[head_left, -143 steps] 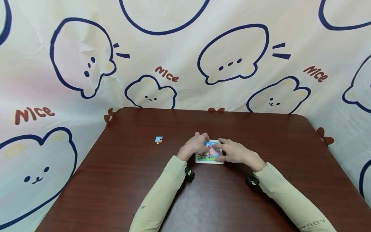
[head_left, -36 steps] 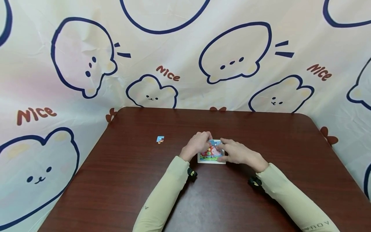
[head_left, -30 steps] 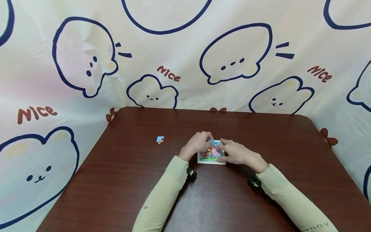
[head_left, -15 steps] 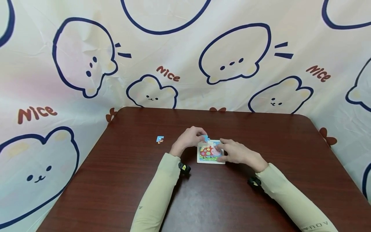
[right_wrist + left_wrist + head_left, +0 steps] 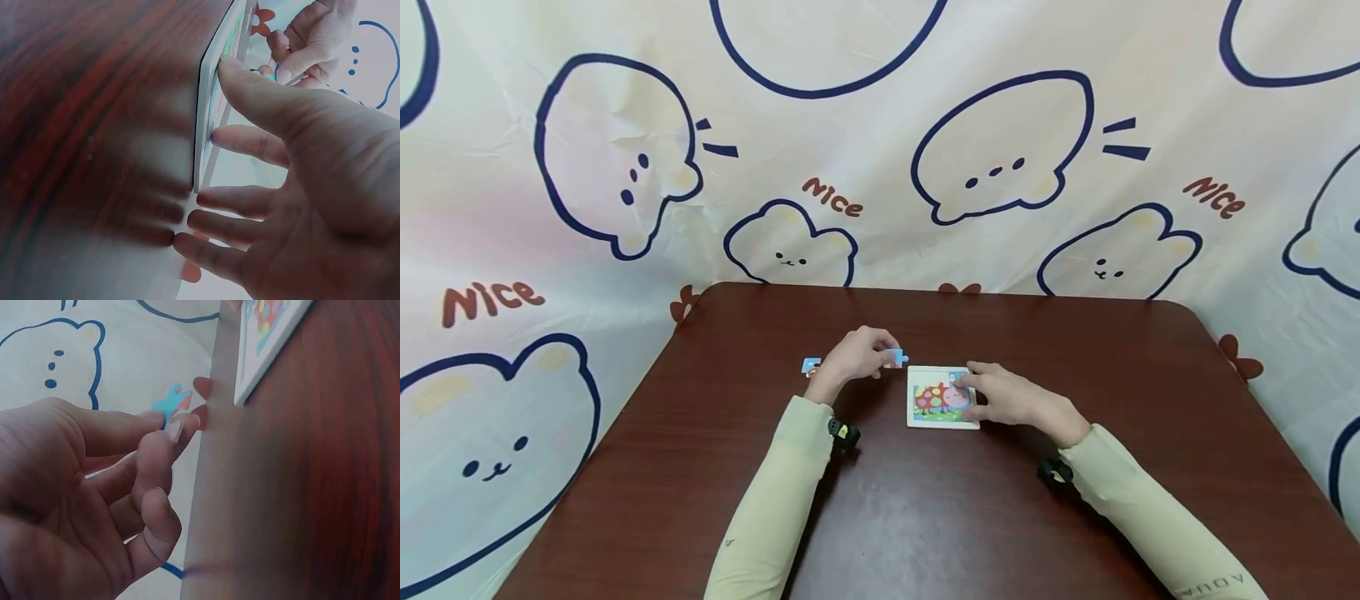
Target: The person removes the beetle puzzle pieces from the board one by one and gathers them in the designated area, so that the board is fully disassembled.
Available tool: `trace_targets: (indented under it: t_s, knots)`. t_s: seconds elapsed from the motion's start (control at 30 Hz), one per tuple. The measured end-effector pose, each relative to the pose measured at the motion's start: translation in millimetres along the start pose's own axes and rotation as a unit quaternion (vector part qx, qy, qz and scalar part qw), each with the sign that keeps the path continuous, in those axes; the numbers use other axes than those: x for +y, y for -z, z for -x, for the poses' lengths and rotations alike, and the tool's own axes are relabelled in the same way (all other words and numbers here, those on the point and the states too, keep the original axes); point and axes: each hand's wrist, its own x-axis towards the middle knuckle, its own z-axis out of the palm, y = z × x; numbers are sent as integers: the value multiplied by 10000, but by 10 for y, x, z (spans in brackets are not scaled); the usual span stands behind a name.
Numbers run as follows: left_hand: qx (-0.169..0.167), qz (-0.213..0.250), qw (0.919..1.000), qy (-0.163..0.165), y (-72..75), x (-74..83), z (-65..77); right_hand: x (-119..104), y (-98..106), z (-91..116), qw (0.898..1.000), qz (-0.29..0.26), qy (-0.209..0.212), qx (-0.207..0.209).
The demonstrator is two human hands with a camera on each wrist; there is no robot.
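A small blue jigsaw piece (image 5: 895,358) is pinched between the thumb and fingers of my left hand (image 5: 856,357), to the left of the puzzle tray. Its knob and a bit of red show past the fingertips in the left wrist view. The white-rimmed puzzle tray (image 5: 943,424) holds a picture of a spotted red ladybird on grass, with a pale gap along its upper left. My right hand (image 5: 1011,393) rests at the tray's right side. In the right wrist view its thumb and index fingertips touch the picture, while the other fingers reach past the rim.
A second loose jigsaw piece (image 5: 810,365), blue with some brown, lies on the dark wooden table (image 5: 970,517) close behind my left wrist. A patterned cloth (image 5: 880,142) with cartoon bears hangs behind the table and along its sides.
My left hand has lifted the blue jigsaw piece out of the tray's upper left and carried it leftward, baring the pale gap. The right hand stays on the tray.
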Motion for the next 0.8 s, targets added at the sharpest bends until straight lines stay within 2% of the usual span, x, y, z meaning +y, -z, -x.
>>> trace_targets:
  t_s: [0.3,0.57,0.8]
  knots:
    - [59,-143,9999,55,143,-115,19,37,4,45,10000,2,-34,19]
    - [-31,-218,9997,104,259,-169,32,20,25,88,9999,36,-95,13]
    - [-233,203,9989,340,334,-279,5,39,13,114,9999,102,-53,54]
